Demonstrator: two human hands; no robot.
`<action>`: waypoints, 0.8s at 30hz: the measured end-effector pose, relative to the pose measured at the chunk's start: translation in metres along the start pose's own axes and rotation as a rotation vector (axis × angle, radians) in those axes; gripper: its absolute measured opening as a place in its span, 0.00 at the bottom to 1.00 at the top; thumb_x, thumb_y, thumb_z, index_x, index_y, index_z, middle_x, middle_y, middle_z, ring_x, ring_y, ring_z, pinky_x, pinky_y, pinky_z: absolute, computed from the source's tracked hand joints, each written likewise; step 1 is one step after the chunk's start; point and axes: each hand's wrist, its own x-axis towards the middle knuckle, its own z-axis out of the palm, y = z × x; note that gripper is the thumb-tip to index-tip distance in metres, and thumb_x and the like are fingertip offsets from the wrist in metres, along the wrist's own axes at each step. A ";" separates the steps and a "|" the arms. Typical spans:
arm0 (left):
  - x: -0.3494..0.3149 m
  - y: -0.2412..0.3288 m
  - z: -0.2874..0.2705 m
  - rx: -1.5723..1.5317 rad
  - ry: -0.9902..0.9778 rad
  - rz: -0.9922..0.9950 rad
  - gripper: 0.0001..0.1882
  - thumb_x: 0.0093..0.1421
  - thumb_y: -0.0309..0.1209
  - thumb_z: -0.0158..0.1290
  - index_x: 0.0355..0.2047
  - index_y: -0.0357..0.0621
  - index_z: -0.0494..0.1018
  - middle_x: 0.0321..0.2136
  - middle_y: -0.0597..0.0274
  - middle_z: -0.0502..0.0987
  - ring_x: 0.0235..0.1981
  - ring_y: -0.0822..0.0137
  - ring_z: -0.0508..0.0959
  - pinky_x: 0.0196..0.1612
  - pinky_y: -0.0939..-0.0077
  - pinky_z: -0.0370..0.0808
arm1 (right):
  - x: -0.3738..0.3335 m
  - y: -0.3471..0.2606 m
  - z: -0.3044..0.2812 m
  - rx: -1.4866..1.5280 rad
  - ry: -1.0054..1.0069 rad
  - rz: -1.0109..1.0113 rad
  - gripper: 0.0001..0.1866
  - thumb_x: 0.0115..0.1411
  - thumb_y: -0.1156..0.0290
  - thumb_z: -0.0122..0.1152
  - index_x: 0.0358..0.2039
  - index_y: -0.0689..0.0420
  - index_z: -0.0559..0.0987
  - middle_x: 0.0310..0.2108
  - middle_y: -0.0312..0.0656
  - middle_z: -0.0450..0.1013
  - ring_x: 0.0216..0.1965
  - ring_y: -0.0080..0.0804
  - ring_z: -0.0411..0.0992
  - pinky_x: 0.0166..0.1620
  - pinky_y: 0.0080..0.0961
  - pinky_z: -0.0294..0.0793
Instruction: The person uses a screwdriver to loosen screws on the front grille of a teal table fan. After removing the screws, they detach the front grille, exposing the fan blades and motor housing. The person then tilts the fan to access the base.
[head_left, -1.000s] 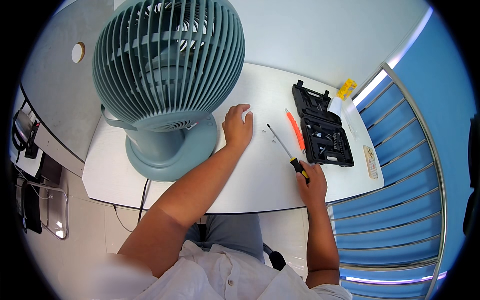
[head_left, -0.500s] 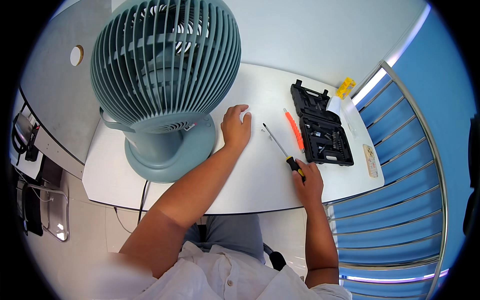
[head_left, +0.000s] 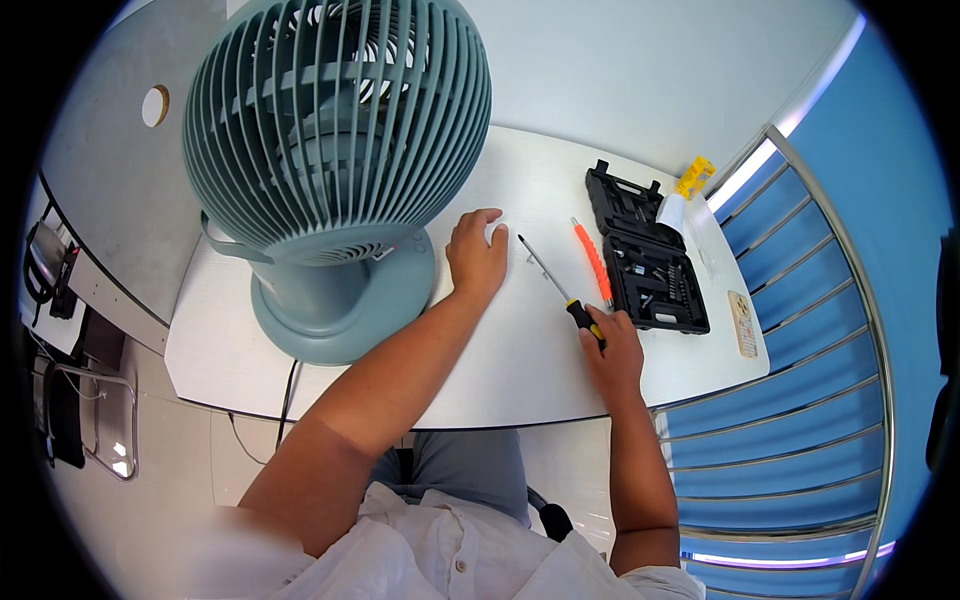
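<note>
My right hand (head_left: 612, 352) is wrapped round the black and yellow handle of a screwdriver (head_left: 549, 274), whose long metal shaft slants toward the far left over the white table (head_left: 500, 380). Close to the shaft lie tiny metal pieces (head_left: 530, 259) that look like screws. My left hand (head_left: 477, 254) rests on the table with its fingers bent and the thumb apart, and I see nothing in it. Just left of it stands a large blue-green fan (head_left: 335, 150) with a slatted round cage on a round base.
Right of the screwdriver lie an orange ribbed rod (head_left: 592, 262) and an open black tool case (head_left: 655, 330) with bits. A white object (head_left: 671, 213) and a yellow one (head_left: 694, 178) sit behind; a beige remote control (head_left: 742, 325) lies near the right edge. A metal railing (head_left: 880, 350) runs beyond.
The screwdriver has shifted slightly to the left and away from me, its tip now nearer my left hand. My left hand stays almost where it was.
</note>
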 end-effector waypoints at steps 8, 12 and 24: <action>0.000 0.000 0.001 0.031 0.037 0.044 0.11 0.58 0.29 0.51 0.42 0.44 0.74 0.41 0.59 0.75 0.45 0.61 0.74 0.45 0.69 0.72 | 0.009 -0.005 0.006 -0.001 -0.016 -0.027 0.18 0.54 0.69 0.61 0.47 0.53 0.78 0.32 0.39 0.67 0.36 0.37 0.69 0.39 0.32 0.70; -0.001 0.001 0.000 0.017 0.028 0.028 0.11 0.58 0.30 0.51 0.42 0.46 0.73 0.42 0.59 0.75 0.46 0.60 0.73 0.47 0.66 0.70 | 0.007 -0.006 0.009 -0.014 -0.018 0.008 0.18 0.55 0.69 0.60 0.47 0.54 0.78 0.32 0.39 0.67 0.36 0.37 0.69 0.39 0.31 0.70; 0.000 0.001 0.000 0.000 -0.006 -0.008 0.12 0.58 0.31 0.52 0.43 0.47 0.73 0.44 0.60 0.74 0.48 0.59 0.72 0.50 0.61 0.67 | 0.006 -0.004 0.009 -0.066 -0.036 0.007 0.18 0.55 0.67 0.60 0.47 0.52 0.78 0.32 0.37 0.67 0.39 0.36 0.68 0.41 0.32 0.70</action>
